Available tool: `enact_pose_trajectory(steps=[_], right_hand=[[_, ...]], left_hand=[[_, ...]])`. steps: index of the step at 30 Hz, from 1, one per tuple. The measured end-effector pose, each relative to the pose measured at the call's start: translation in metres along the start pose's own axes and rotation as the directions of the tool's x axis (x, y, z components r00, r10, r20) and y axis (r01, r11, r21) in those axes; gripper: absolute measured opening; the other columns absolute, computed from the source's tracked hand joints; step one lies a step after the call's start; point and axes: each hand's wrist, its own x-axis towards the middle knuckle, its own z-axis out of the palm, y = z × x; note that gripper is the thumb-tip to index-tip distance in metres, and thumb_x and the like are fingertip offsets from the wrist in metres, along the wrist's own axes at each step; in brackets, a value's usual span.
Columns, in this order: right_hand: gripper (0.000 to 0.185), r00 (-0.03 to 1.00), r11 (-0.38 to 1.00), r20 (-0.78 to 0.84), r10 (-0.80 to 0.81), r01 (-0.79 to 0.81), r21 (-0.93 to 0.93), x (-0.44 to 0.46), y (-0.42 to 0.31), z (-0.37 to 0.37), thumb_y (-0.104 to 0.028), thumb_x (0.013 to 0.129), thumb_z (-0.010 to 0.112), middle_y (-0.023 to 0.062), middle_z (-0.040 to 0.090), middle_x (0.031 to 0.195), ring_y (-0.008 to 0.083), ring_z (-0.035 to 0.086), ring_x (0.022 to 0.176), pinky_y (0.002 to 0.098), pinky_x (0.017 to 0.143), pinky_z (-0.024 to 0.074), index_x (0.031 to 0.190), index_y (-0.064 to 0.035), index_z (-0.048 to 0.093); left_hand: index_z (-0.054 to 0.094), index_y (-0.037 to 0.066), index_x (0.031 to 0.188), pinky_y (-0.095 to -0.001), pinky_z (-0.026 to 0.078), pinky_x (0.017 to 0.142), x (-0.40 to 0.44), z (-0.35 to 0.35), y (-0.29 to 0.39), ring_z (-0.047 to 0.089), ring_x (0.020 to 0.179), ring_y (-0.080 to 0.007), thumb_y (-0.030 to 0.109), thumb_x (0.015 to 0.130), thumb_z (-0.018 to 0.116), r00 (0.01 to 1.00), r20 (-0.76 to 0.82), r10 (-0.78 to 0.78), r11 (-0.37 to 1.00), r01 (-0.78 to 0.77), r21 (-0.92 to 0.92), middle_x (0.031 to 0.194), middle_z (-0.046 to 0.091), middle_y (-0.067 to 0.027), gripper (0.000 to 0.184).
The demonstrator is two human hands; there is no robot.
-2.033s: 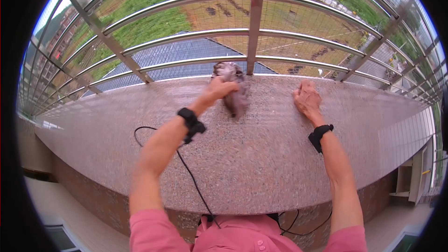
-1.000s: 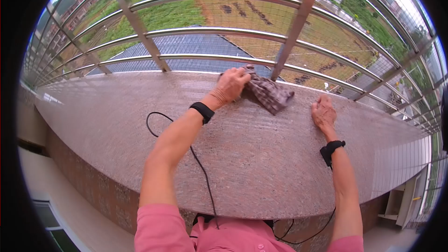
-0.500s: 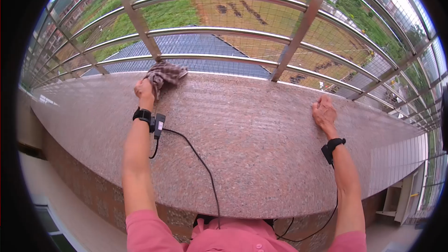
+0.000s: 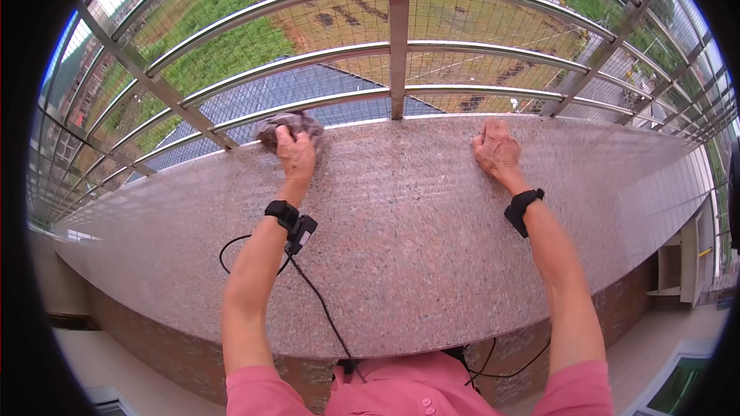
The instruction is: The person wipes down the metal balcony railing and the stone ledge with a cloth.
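Observation:
A crumpled brown-grey cloth [image 4: 287,126] lies against the foot of the railing at the back edge of the granite ledge [image 4: 385,246]. My left hand [image 4: 297,156] is closed over it, pressing it onto the stone; the fingertips are partly sunk in its folds. Further right, my right hand [image 4: 497,151] rests on the ledge near the back edge with its fingers curled under and nothing seen in them. Each wrist wears a black strap, and the left one carries a small black device [image 4: 301,235].
A metal railing [image 4: 398,46] with wire mesh runs along the ledge's back edge. From the left wrist device a black cable [image 4: 327,304] trails over the stone towards my body. Beyond the railing are a dark roof [image 4: 308,81] and a field.
My left hand has moved right along the railing with the cloth, which is now more bunched. My right hand stays on the stone. The view has shifted, bringing the railing posts further left.

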Motion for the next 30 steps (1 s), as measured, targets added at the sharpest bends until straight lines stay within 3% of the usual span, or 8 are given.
enact_pose_trajectory(steps=[4, 8, 12, 17, 19, 23, 25, 30], right_hand=[[0.02, 0.999, 1.0, -0.041, -0.001, 0.002, 0.016, -0.001, -0.004, 0.0, -0.025, 0.078, 0.054, 0.0155, 0.054, 0.095, 0.036, 0.06, 0.082, 0.0478, 0.067, 0.0479, 0.089, -0.0089, 0.049], [0.02, 1.0, 0.999, -0.001, 0.005, -0.005, 0.039, -0.002, -0.007, -0.005, -0.025, 0.079, 0.053, 0.0155, 0.055, 0.095, 0.0356, 0.059, 0.084, 0.0474, 0.069, 0.0477, 0.091, -0.0089, 0.049], [0.021, 1.0, 1.0, -0.017, -0.014, 0.014, 0.019, -0.005, -0.004, -0.003, -0.025, 0.078, 0.054, 0.015, 0.055, 0.098, 0.0357, 0.06, 0.085, 0.0481, 0.069, 0.0476, 0.093, -0.0101, 0.05], [0.02, 1.0, 1.0, -0.005, -0.03, 0.03, -0.003, -0.003, -0.005, 0.0, -0.024, 0.079, 0.054, 0.0144, 0.055, 0.099, 0.0349, 0.059, 0.086, 0.0477, 0.07, 0.0476, 0.093, -0.0106, 0.05], [0.021, 1.0, 1.0, -0.007, -0.008, 0.008, -0.022, -0.001, -0.001, 0.003, -0.025, 0.08, 0.054, 0.0142, 0.055, 0.099, 0.0353, 0.059, 0.087, 0.0474, 0.071, 0.0475, 0.094, -0.0106, 0.05], [0.021, 0.999, 0.999, -0.021, -0.043, 0.043, 0.006, -0.001, -0.002, 0.005, -0.025, 0.08, 0.053, 0.0143, 0.055, 0.099, 0.0358, 0.058, 0.087, 0.0475, 0.072, 0.0474, 0.094, -0.0099, 0.05], [0.02, 1.0, 1.0, -0.003, -0.009, 0.009, -0.02, -0.001, -0.002, 0.005, -0.024, 0.08, 0.052, 0.0146, 0.054, 0.099, 0.0357, 0.058, 0.088, 0.0471, 0.073, 0.0472, 0.094, -0.0092, 0.049], [0.02, 0.999, 0.998, -0.017, -0.036, 0.035, -0.049, -0.001, -0.002, 0.006, -0.023, 0.08, 0.052, 0.0155, 0.054, 0.096, 0.0368, 0.057, 0.087, 0.0466, 0.073, 0.0469, 0.094, -0.0085, 0.048]], left_hand=[[0.046, 0.002, 0.098, -0.0481, 0.045, 0.072, -0.033, 0.032, 0.049, 0.058, 0.082, -0.0417, 0.004, 0.078, 0.05, 0.947, 0.193, 0.256, 0.96, -0.226, -0.162, 0.088, 0.057, -0.0243, 0.02], [0.046, 0.002, 0.095, -0.0508, 0.045, 0.074, -0.059, 0.063, 0.1, 0.055, 0.086, -0.0475, 0.003, 0.077, 0.049, 0.812, 0.515, 0.274, 0.962, -0.222, -0.16, 0.089, 0.058, -0.0288, 0.018], [0.048, 0.001, 0.092, -0.0435, 0.045, 0.07, -0.044, 0.059, 0.086, 0.057, 0.077, -0.0416, 0.007, 0.077, 0.05, 0.777, 0.51, 0.368, 0.929, -0.332, -0.164, 0.078, 0.057, -0.025, 0.016], [0.058, -0.001, 0.079, -0.0376, 0.043, 0.062, 0.017, -0.012, 0.031, 0.057, 0.071, -0.0297, 0.014, 0.073, 0.057, 0.895, 0.434, 0.101, 0.993, -0.065, -0.096, 0.073, 0.056, -0.0199, 0.017], [0.056, -0.002, 0.069, -0.0345, 0.036, 0.051, 0.04, -0.049, 0.005, 0.044, 0.053, -0.0172, 0.011, 0.071, 0.057, 0.901, 0.42, -0.112, 0.955, 0.214, -0.204, 0.058, 0.049, -0.0093, 0.013], [0.057, 0.004, 0.064, -0.0302, 0.034, 0.048, 0.075, -0.11, -0.11, 0.044, 0.052, -0.0111, 0.015, 0.075, 0.059, 0.973, 0.144, 0.181, 0.968, -0.15, -0.203, 0.061, 0.051, -0.0001, 0.016], [0.058, 0.006, 0.067, -0.0308, 0.036, 0.047, 0.074, -0.148, -0.11, 0.047, 0.053, -0.0121, 0.014, 0.076, 0.06, 0.937, 0.184, -0.297, 0.639, 0.338, -0.691, 0.064, 0.054, -0.0015, 0.012], [0.059, 0.005, 0.077, -0.0321, 0.045, 0.053, 0.106, -0.244, -0.141, 0.056, 0.062, -0.0167, 0.01, 0.075, 0.06, 0.802, -0.073, -0.593, 0.586, 0.368, -0.722, 0.073, 0.06, -0.0058, 0.005]])
